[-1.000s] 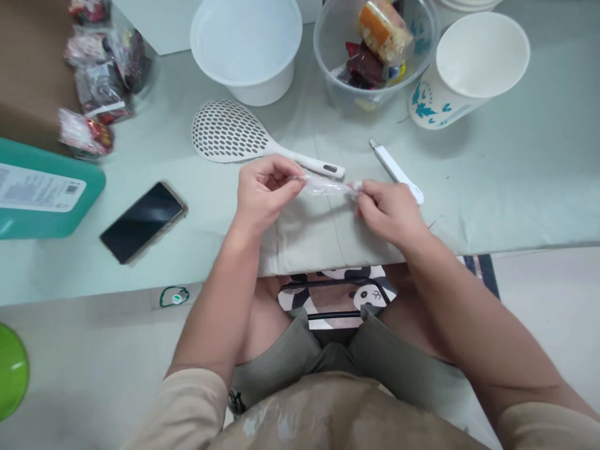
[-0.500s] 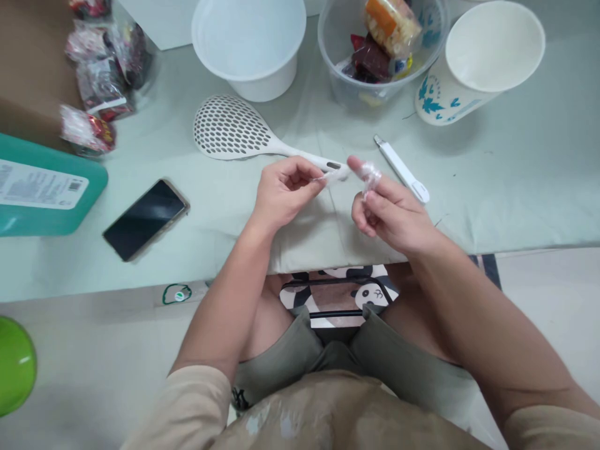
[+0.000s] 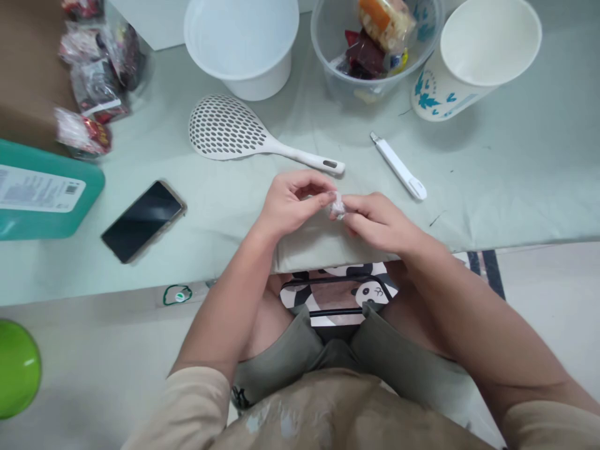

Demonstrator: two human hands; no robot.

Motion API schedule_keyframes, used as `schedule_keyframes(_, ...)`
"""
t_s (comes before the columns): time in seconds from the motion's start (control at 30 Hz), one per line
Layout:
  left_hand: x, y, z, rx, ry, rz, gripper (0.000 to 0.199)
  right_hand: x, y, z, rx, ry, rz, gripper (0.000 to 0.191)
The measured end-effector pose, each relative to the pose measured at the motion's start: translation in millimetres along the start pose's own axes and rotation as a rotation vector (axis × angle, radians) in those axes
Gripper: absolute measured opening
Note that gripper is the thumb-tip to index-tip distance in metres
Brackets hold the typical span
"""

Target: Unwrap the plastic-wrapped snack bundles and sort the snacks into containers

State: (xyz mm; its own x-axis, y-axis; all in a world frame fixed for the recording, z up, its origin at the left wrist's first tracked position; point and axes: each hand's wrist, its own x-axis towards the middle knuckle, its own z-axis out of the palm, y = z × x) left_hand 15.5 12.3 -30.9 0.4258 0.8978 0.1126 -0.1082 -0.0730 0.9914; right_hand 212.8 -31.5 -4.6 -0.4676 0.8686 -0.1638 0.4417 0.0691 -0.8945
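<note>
Between my two hands is a small crumpled piece of clear plastic film (image 3: 336, 205), bunched into a wad. The thumb and fingers of my left hand (image 3: 297, 199) pinch it from the left. From the other side, my right hand (image 3: 377, 219) grips it with thumb and forefinger. Just beyond my hands lies a white slotted skimmer (image 3: 229, 128), its handle pointing right. A white utility knife (image 3: 398, 165) rests on the cloth, up and right of my right hand.
Along the back stand a white tub (image 3: 262, 81), a clear bowl (image 3: 323, 69) of wrapped snacks and a paper cup (image 3: 440, 100). At left are a phone (image 3: 144, 220), a green bottle (image 3: 89, 194) and several wrapped snacks (image 3: 96, 87). The table's front edge (image 3: 117, 294) runs below.
My hands have come together. The film, earlier wound around my right forefinger and stretched toward my left hand, is now bunched between the fingertips of both hands.
</note>
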Motion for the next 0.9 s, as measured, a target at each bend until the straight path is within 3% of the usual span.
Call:
schedule_keyframes(0.1,1,-1,6.8,-0.123,-0.065,-0.09,0.03,-2,0,-1,0.197,-0.041,0.012,0.025)
schedule_keyframes(0.23,5,-6,12.3,-0.218,-0.042,-0.152,0.035,-2,1,0,0.218,-0.039,0.018,0.026)
schedule_keyframes(0.57,5,-11,8.8,-0.068,0.009,-0.043,0.024,1,3,0,0.178,0.004,-0.03,0.044)
schedule_keyframes(0.77,2,-16,4.5,0.006,-0.069,0.018,0.035,2,3,0,0.211,0.115,0.038,0.032)
schedule_keyframes(0.9,2,-16,3.0,-0.059,-0.141,-0.082,0.036,2,4,1,0.279,0.111,0.079,0.024)
